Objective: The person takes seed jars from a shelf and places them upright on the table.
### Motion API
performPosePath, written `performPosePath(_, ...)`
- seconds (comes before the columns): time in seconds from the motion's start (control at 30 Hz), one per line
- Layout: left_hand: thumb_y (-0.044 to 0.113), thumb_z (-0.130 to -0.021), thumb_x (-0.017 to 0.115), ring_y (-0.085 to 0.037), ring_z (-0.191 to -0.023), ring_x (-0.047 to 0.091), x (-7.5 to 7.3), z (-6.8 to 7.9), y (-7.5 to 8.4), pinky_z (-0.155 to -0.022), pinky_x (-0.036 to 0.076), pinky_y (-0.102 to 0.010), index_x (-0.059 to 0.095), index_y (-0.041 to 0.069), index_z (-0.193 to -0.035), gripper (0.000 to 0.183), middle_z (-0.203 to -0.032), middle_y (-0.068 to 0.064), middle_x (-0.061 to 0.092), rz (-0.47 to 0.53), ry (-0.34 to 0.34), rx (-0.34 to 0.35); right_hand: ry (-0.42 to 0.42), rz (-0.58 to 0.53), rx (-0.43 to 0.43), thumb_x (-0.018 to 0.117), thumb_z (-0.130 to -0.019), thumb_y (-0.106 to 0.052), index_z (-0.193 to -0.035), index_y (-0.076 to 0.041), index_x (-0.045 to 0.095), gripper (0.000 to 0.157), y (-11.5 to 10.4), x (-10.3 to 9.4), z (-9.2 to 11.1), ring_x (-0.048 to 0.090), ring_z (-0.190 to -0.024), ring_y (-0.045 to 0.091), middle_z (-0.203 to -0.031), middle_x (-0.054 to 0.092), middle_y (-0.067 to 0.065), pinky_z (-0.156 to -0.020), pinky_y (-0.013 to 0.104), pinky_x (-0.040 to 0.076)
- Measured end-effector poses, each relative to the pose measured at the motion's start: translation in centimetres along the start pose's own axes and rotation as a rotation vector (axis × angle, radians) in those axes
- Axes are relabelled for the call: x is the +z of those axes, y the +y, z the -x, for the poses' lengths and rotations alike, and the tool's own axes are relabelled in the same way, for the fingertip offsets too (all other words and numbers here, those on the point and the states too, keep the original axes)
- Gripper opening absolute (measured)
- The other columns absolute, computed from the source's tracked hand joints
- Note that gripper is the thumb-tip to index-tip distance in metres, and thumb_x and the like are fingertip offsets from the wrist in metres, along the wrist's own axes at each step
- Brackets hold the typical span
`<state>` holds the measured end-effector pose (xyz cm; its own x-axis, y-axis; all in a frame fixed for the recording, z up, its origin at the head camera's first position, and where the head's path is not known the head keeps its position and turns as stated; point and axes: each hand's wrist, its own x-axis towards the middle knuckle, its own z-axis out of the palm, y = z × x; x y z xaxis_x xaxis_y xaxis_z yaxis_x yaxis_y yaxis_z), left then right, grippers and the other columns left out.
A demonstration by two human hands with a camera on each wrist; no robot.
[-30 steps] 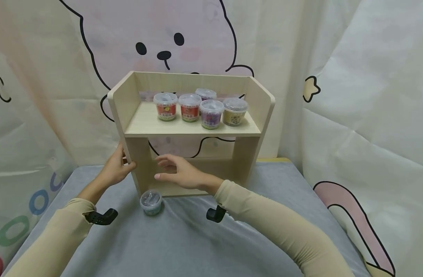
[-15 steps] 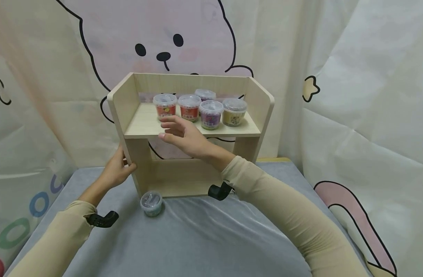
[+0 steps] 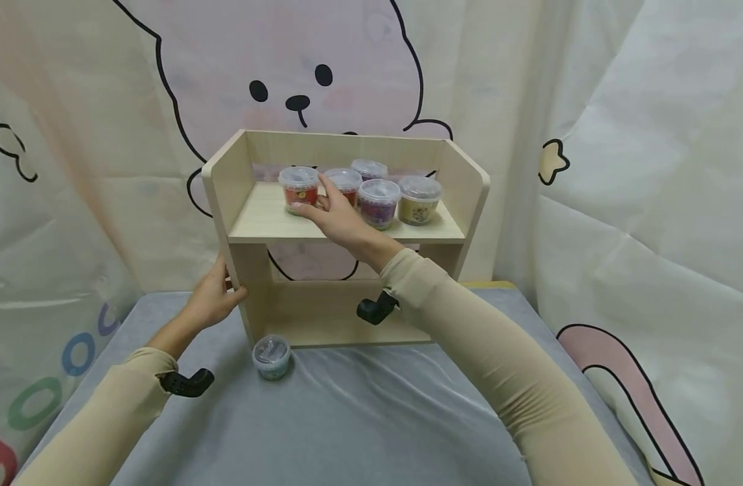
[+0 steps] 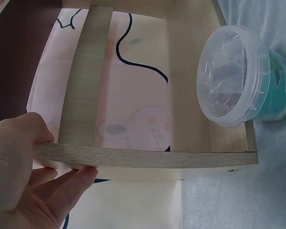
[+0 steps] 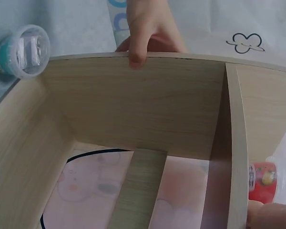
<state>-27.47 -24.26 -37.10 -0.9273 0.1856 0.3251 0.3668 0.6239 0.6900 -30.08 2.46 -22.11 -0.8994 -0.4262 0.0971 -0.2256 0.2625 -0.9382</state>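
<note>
A pale wooden shelf unit (image 3: 265, 219) stands on the cloth-covered table. My left hand (image 3: 212, 297) grips the edge of its left side panel, thumb inside and fingers outside, as the left wrist view confirms. On the upper board, my right hand (image 3: 344, 221) has its thumb at the front of the leftmost red lidded plastic tub (image 3: 297, 194) and its fingers at the right side, partly hidden. In the right wrist view this red tub (image 5: 264, 181) shows beyond the board, at the fingertips. A teal lidded tub (image 4: 229, 76) rests on the table by the shelf's front left corner.
Right of the held tub stand another red tub (image 3: 344, 179), a purple tub (image 3: 379, 204), a yellow tub (image 3: 419, 201) and a further tub (image 3: 369, 169) behind. A printed curtain (image 3: 487, 88) hangs close behind the shelf. The grey-blue cloth (image 3: 347, 418) has wrinkles.
My right hand has risen from in front of the lower compartment to the upper board and closed on the leftmost red tub. The left hand keeps its hold on the side panel.
</note>
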Motion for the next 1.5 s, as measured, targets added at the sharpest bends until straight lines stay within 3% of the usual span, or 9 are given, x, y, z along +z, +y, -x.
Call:
performPosePath(0.27,-0.006,-0.091,0.054,-0.060,-0.124,0.053,0.2,0.2,0.0,-0.091,0.052,-0.067,0.000,0.018,-0.163,0.093,-0.151,-0.037,0.036,0.004,-0.007,0.014,0.024,0.063,-0.016,0.063,-0.099,-0.034,-0.164,-0.026,0.007,0.085,0.4,1.1,-1.0,0.031,-0.154,0.030,-0.168,0.025,0.013,-0.122,0.048,0.034)
performPosePath(0.5,-0.006,-0.092,0.054,-0.059,-0.127,0.051,0.3,0.3,-0.3,-0.093,0.051,-0.066,0.001,0.014,-0.162,0.090,-0.150,-0.037,0.037,0.000,-0.010,0.011,0.046,0.151,-0.010,0.063,-0.099,-0.039,-0.164,-0.025,-0.001,0.092,0.4,1.7,-2.9,0.017,-0.159,0.025,-0.172,0.011,0.004,-0.128,0.046,0.021)
performPosePath(0.83,-0.005,-0.091,0.054,-0.060,-0.124,0.052,0.0,0.4,0.1,-0.093,0.051,-0.066,0.001,0.012,-0.162,0.089,-0.147,-0.039,0.038,0.000,-0.008,0.008,0.074,0.169,0.023,0.061,-0.098,-0.045,-0.163,-0.028,-0.007,0.095,-0.1,2.0,-4.0,0.013,-0.159,0.021,-0.172,0.006,0.001,-0.129,0.044,0.017)
performPosePath(1.03,-0.004,-0.092,0.054,-0.059,-0.128,0.050,-0.3,0.4,0.1,-0.096,0.049,-0.067,0.002,0.012,-0.162,0.088,-0.149,-0.038,0.038,-0.006,-0.009,-0.001,0.088,0.218,0.005,0.062,-0.098,-0.043,-0.164,-0.026,-0.003,0.094,-0.2,2.8,-4.2,0.023,-0.157,0.025,-0.171,0.014,0.005,-0.127,0.046,0.023)
performPosePath(1.23,-0.004,-0.091,0.053,-0.057,-0.130,0.049,0.0,0.5,-0.1,-0.100,0.047,-0.068,0.008,0.007,-0.159,0.083,-0.150,-0.036,0.039,-0.009,-0.009,0.003,0.105,0.152,0.007,0.063,-0.097,-0.044,-0.164,-0.024,0.005,0.091,0.0,3.4,-4.5,0.028,-0.155,0.024,-0.168,0.024,0.007,-0.126,0.043,0.027)
performPosePath(1.5,-0.007,-0.089,0.054,-0.056,-0.128,0.050,0.3,-0.1,-0.4,-0.099,0.047,-0.069,0.012,0.003,-0.156,0.080,-0.146,-0.035,0.042,-0.005,0.017,0.048,0.137,0.151,-0.052,0.062,-0.098,-0.040,-0.162,-0.019,0.019,0.080,0.3,3.7,-5.0,0.039,-0.148,0.023,-0.160,0.039,0.008,-0.120,0.037,0.037)
